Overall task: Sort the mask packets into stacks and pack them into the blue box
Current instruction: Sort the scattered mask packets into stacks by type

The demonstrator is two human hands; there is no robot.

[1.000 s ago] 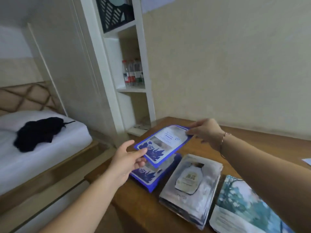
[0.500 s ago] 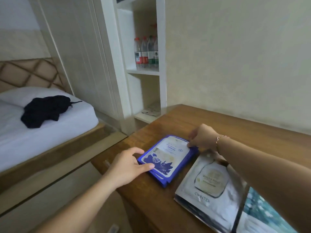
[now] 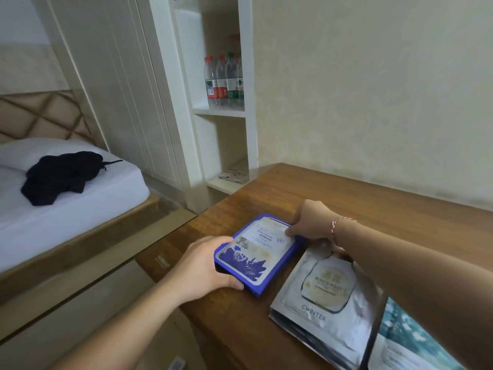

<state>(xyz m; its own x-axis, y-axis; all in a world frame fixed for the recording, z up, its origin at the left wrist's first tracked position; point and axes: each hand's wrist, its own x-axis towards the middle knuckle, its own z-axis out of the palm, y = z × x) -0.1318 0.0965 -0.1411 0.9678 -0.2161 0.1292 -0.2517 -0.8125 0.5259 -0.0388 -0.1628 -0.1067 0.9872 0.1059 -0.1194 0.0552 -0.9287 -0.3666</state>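
Left hand [image 3: 205,265] and right hand [image 3: 310,222] grip opposite ends of the blue-bordered glossy mask-packet stack [image 3: 257,252]; edges should be squared flush before release.

The nearest packet stack [image 3: 257,253] is blue-edged with a white panel and dark blue flowers. Beside it, silver packets [image 3: 326,297] carry a cream jar motif — next, teal-and-white packets [image 3: 408,340]. The table [image 3: 346,193] is brown wood.
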